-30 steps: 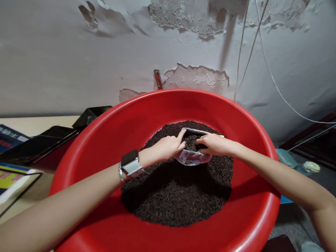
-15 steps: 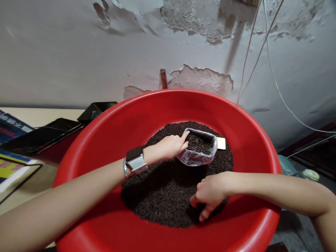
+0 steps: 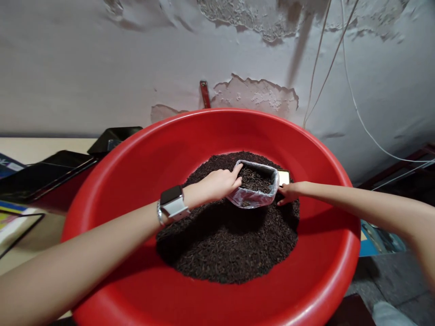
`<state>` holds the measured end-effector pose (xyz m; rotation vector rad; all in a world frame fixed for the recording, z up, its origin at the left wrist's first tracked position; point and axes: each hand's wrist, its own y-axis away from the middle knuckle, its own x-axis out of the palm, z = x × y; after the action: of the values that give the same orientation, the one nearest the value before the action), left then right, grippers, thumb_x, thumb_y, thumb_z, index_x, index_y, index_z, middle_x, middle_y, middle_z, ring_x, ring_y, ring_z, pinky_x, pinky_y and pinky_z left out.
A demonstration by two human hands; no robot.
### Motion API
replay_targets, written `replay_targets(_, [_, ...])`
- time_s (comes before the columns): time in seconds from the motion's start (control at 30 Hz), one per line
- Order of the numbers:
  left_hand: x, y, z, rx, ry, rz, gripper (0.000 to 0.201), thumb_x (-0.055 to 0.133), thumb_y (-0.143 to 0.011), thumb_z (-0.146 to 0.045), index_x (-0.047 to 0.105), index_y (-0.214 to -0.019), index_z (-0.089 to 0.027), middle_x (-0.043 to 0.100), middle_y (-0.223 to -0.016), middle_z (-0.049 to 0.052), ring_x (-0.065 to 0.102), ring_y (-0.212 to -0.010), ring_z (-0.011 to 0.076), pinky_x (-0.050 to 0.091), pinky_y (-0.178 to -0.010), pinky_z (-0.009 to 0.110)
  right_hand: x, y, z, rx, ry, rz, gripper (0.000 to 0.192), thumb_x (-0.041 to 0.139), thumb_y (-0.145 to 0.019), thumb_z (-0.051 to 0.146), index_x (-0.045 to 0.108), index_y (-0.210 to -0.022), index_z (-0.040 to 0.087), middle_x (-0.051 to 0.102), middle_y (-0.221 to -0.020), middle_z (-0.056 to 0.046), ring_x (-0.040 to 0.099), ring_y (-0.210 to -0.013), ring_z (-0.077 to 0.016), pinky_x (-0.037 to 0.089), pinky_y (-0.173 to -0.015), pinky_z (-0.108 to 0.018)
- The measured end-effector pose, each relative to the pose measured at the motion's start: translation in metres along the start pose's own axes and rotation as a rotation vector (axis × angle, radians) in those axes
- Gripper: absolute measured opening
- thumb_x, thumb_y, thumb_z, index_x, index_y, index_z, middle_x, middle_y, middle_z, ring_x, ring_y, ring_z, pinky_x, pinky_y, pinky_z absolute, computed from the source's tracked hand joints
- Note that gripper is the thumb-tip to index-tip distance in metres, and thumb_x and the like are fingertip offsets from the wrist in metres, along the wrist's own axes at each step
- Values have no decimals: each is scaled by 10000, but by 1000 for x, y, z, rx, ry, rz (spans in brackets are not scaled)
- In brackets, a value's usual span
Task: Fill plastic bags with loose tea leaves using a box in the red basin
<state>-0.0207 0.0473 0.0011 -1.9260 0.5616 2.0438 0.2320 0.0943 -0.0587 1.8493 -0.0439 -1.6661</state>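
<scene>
A wide red plastic basin holds a heap of dark dried leaves, like loose tea. On the heap sits a small rectangular container lined with a clear plastic bag, part filled with the same leaves. My left hand, with a watch on the wrist, pinches the container's left rim, thumb and forefinger at the bag's edge. At its right side is my right hand, fingers apart near the bag. Whether they touch it is hard to see. A pale flat piece with a dark edge shows just behind my right fingers.
Black trays stand on a pale table at the left, close to the basin's rim. Behind is a wall with peeling plaster. Thin cables hang at the right. Below right lies a tiled floor.
My right hand has moved away from me, from the heap's near right part to the container's right side. My left hand stays on the rim. The view has shifted slightly.
</scene>
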Motion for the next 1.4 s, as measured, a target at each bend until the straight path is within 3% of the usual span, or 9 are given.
replay_targets(0.13, [-1, 2, 0, 12, 13, -5, 505, 235, -917, -298, 249, -1368, -71, 652, -916, 151, 623, -775, 221, 408, -682, 300, 17, 9, 8, 174, -72, 320, 1168, 650, -552, 639, 162, -1428, 39, 212, -1395, -333, 568, -1007, -358, 500, -698, -399])
replay_targets(0.2, [-1, 3, -1, 17, 6, -6, 501, 231, -920, -293, 249, -1369, -71, 651, -930, 158, 625, -796, 229, 408, -677, 300, 24, 21, 21, 228, -164, 428, 1245, 640, -526, 666, 64, -1441, 47, 172, -1399, -349, 601, -934, -331, 501, -583, -347])
replay_targets(0.4, [0, 1, -3, -2, -39, -24, 505, 220, -930, -297, 245, -1362, -37, 659, -914, 175, 635, -819, 270, 412, -639, 310, 28, 51, 62, 123, -248, 482, 1318, 752, -370, 558, 159, -1427, 39, 372, -1295, -337, 611, -863, -328, 461, -413, -302])
replay_targets(0.6, [7, -2, 0, 17, -33, -63, 533, 234, -929, -327, 215, -1383, -50, 672, -852, 159, 651, -798, 269, 413, -613, 300, 35, 58, 96, 101, -260, 568, 1252, 761, -382, 511, 188, -1428, 129, 387, -1332, -257, 595, -940, -330, 508, -481, -329])
replay_targets(0.77, [8, -2, 1, 50, -21, -80, 537, 226, -927, -325, 224, -1380, -37, 673, -843, 174, 653, -797, 289, 417, -603, 316, 44, 61, 115, 19, -186, 416, 834, 683, -585, 512, 443, -1265, 94, 561, -1152, -188, 574, -1001, -293, 493, -733, -333])
replay_targets(0.9, [6, -1, 1, 37, -14, -62, 536, 236, -924, -334, 239, -1376, -45, 668, -872, 175, 652, -808, 280, 416, -607, 306, 33, 66, 124, -121, -310, 307, 639, 679, -625, 445, 515, -1150, 119, 600, -1047, -145, 595, -901, -248, 479, -693, -310])
replay_targets(1.17, [-3, 2, 0, 53, 19, -30, 502, 245, -921, -310, 288, -1347, -46, 670, -865, 165, 648, -799, 278, 411, -593, 297, -65, 82, 123, -405, -531, -190, 410, 611, -713, 279, 508, -1090, 153, 616, -969, -60, 558, -850, -171, 435, -740, -294])
replay_targets(1.3, [-2, 2, 0, 49, 32, -40, 510, 257, -922, -328, 267, -1363, -72, 674, -867, 158, 649, -768, 276, 417, -602, 308, -97, 77, 101, -326, -425, -448, 333, 604, -730, 328, 510, -997, 151, 607, -892, -44, 540, -786, -155, 412, -674, -274])
replay_targets(1.4, [-2, 3, 0, 49, 18, -25, 507, 257, -927, -338, 262, -1376, -102, 672, -883, 152, 647, -755, 271, 423, -606, 314, -102, 68, 86, -238, -362, -517, 339, 604, -741, 366, 495, -978, 150, 602, -848, -40, 533, -733, -144, 394, -625, -258])
